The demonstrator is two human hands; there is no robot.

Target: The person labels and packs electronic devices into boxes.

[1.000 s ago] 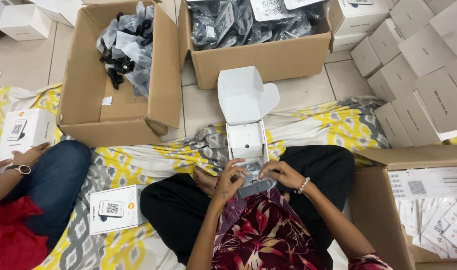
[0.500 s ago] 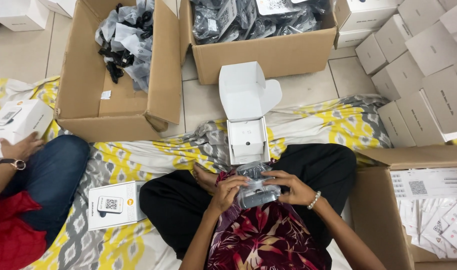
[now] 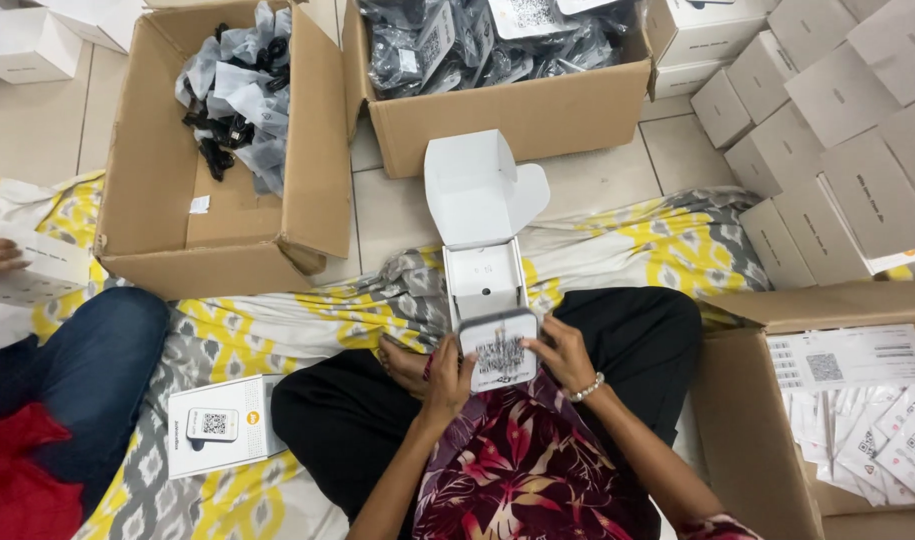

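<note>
From the head view, I am gripping a small grey device (image 3: 499, 349) with my left hand (image 3: 447, 375) and my right hand (image 3: 562, 350), over my lap, just below the open white box (image 3: 484, 275) lying on the patterned sheet (image 3: 297, 320) on the floor.

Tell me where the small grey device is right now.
In the head view, the small grey device sits centre frame, held between the left hand and right hand, just below the open white box.

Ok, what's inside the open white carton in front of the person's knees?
The open white carton shows a white inner tray. Its near end is covered by the small grey device that the left hand and right hand hold.
</note>
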